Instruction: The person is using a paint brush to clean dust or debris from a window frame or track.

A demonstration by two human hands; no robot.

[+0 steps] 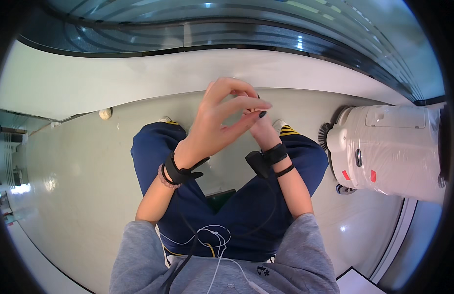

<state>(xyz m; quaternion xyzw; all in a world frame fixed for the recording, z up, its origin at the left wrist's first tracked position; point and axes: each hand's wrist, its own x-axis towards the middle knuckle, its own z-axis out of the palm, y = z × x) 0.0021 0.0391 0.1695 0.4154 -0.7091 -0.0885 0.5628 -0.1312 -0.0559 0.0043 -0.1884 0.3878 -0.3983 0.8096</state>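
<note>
Both of my hands are raised in front of me, above my knees. My left hand [219,114] and my right hand appear crossed or side by side at the fingertips. My left hand, nearer the camera, has curved fingers and a dark thumbnail, and it partly hides my right hand [263,130]. Whether a small thing is between the fingers cannot be told. A black strap [179,172] and beaded bracelets [168,178] circle my left wrist. A black strap with a small black device [258,163] and a braided band are on my right wrist. White earphone cables [214,235] lie over my lap.
A plastic-wrapped floor-cleaning machine [388,154] with a round brush [324,136] stands at the right. A low white ledge [212,66] below glass panels [241,35] runs across the front. A small pale round object [105,113] lies on the floor at the left.
</note>
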